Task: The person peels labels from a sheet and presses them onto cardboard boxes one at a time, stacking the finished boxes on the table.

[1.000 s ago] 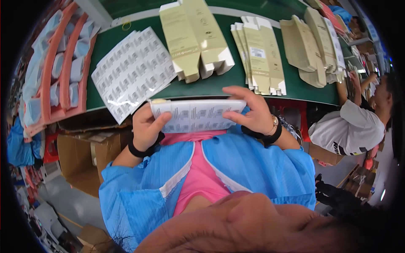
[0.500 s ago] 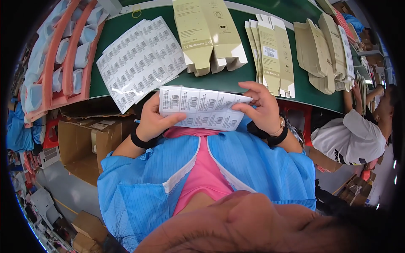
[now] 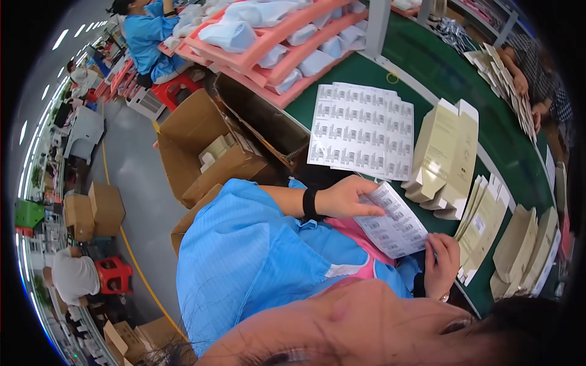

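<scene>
A folded sheet of white barcode labels is held in front of my chest. My left hand grips its upper left end, thumb lying across the printed face. My right hand pinches the opposite corner between thumb and fingers. Beyond them on the green table lies a stack of larger barcode label sheets. To its right rest beige cardboard boxes, with several flat beige cartons nearer my right hand.
Pink foam trays with white-wrapped items stand at the far left of the table. Open brown cartons sit on the floor at my left. More beige cartons lie at the right. Across the table a co-worker's hands hold flattened cartons.
My view has swung left, so the table things appear farther right and more floor shows. The label sheet stays between both hands.
</scene>
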`<state>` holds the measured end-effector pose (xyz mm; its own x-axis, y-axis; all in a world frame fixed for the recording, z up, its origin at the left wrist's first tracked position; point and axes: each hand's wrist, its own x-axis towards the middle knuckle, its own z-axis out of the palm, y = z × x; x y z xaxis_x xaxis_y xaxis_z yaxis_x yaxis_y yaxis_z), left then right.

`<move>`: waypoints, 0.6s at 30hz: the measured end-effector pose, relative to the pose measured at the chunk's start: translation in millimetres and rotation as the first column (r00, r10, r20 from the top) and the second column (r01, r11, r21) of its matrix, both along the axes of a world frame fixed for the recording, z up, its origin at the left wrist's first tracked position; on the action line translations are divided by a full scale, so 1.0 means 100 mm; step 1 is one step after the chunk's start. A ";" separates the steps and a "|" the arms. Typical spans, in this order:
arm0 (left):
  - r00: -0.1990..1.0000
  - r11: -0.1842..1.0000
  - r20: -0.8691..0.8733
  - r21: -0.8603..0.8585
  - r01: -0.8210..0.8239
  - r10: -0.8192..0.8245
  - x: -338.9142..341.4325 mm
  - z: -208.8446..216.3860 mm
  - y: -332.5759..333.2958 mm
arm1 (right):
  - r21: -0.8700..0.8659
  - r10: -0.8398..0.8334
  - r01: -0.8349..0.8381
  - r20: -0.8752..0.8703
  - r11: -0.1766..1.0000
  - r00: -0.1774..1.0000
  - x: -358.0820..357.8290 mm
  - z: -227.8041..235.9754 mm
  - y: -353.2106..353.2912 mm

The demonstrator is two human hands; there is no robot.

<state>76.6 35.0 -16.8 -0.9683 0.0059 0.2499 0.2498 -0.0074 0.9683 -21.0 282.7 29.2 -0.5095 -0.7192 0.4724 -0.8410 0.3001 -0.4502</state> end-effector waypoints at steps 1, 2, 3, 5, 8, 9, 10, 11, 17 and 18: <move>1.000 1.000 0.005 0.000 0.011 -0.011 -0.02 0.00 -0.02 | -0.001 -0.001 0.001 -0.004 1.000 1.000 0.01 0.01 0.00; 1.000 1.000 0.010 0.002 0.023 -0.023 -0.03 0.01 -0.04 | -0.015 0.001 -0.001 -0.037 1.000 0.999 0.03 0.04 0.00; 1.000 1.000 0.004 0.004 0.029 -0.029 -0.04 0.02 -0.06 | -0.026 0.000 -0.002 -0.072 1.000 0.997 0.05 0.06 0.01; 0.998 0.999 0.062 0.028 -0.016 0.014 -0.01 0.02 -0.09 | -0.050 0.039 -0.045 -0.107 0.998 0.993 0.02 0.05 0.01; 0.992 0.994 0.116 0.090 -0.065 0.055 0.00 -0.02 -0.12 | -0.020 0.138 -0.141 -0.126 0.990 0.982 0.00 0.14 0.08; 0.988 0.987 0.146 0.140 -0.078 0.058 -0.01 -0.03 -0.13 | -0.017 0.140 -0.144 -0.129 0.989 0.982 0.00 0.20 0.12; 0.983 0.977 0.173 0.190 -0.100 0.067 0.00 -0.05 -0.14 | -0.030 0.162 -0.166 -0.104 0.986 0.981 -0.02 0.25 0.16; 0.983 0.975 0.169 0.192 -0.110 0.078 0.01 -0.07 -0.16 | -0.044 0.184 -0.188 -0.080 0.981 0.980 -0.05 0.30 0.20; 0.991 0.986 0.131 0.159 -0.042 0.021 -0.04 -0.09 -0.22 | -0.178 -0.003 0.003 -0.003 0.984 1.000 -0.06 0.57 0.28; 0.994 0.991 0.109 0.133 -0.027 0.013 -0.03 -0.10 -0.22 | -0.219 -0.025 0.046 0.101 0.975 0.995 -0.10 0.59 0.23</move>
